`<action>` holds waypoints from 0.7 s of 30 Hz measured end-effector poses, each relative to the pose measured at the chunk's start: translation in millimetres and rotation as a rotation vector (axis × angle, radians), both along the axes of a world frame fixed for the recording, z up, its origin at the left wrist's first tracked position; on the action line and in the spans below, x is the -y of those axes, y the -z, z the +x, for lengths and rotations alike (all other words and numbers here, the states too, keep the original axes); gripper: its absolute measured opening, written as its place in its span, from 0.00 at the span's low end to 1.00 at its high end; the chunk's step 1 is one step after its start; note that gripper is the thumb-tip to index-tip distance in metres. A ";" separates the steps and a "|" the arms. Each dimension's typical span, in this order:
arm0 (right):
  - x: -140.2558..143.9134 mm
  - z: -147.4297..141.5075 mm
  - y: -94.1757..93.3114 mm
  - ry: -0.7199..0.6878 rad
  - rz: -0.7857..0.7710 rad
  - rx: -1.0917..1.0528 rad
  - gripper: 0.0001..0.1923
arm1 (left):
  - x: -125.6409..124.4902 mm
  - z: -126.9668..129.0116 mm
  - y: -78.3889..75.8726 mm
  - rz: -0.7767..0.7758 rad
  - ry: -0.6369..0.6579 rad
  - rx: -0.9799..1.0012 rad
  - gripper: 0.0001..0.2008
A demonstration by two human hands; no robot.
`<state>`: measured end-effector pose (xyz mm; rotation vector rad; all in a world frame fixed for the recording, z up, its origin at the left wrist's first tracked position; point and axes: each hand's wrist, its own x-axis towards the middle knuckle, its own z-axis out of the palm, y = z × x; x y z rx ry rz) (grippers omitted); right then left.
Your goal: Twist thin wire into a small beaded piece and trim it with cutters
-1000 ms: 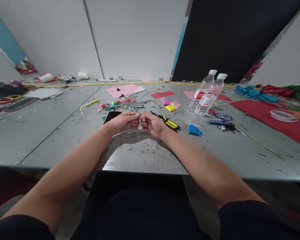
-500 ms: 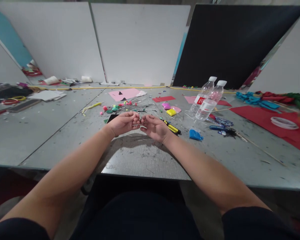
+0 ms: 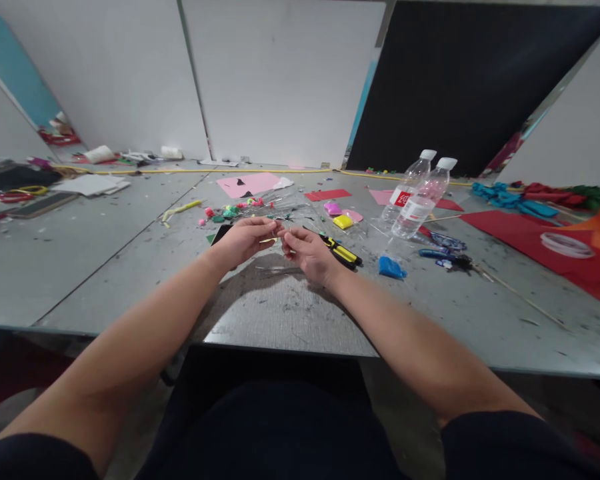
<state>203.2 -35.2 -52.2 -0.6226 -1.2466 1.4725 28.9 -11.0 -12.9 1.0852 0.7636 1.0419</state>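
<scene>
My left hand [image 3: 250, 237] and my right hand [image 3: 307, 255] meet above the middle of the grey table [image 3: 290, 320], fingertips pinched close together. Whatever lies between the fingers is too small and hidden to name. Just behind my hands are several pink and green clay pieces [image 3: 230, 211] and thin clear strands. A dark flat object [image 3: 222, 233] is partly covered by my left hand. Beside my right hand lies a yellow and black cutter [image 3: 346, 253]. Thin wires [image 3: 275, 269] rest on the table beneath my hands.
Purple [image 3: 333, 209], yellow [image 3: 343, 222] and blue packets [image 3: 391, 267] lie to the right. Two clear bottles [image 3: 415, 207] stand behind them. Pliers with blue handles [image 3: 443, 257] and red sheets [image 3: 525, 233] are farther right. Pink paper [image 3: 247, 185] lies at the back.
Both hands have turned slightly and the fingers have curled more tightly, palms less exposed. The camera view has shifted a little; things on the table stay where they were.
</scene>
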 end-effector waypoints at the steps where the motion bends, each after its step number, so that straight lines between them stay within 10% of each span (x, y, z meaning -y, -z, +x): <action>1: -0.4 -0.9 0.7 0.010 0.003 0.009 0.21 | -0.2 0.4 0.6 -0.004 -0.007 -0.006 0.06; 13: -0.4 5.0 -3.4 0.110 0.057 0.266 0.19 | -1.7 -7.7 -2.9 0.025 0.244 -0.123 0.11; 21: -1.3 3.3 -6.2 0.005 -0.178 -0.039 0.19 | -5.2 -9.9 0.5 0.027 0.270 -0.112 0.12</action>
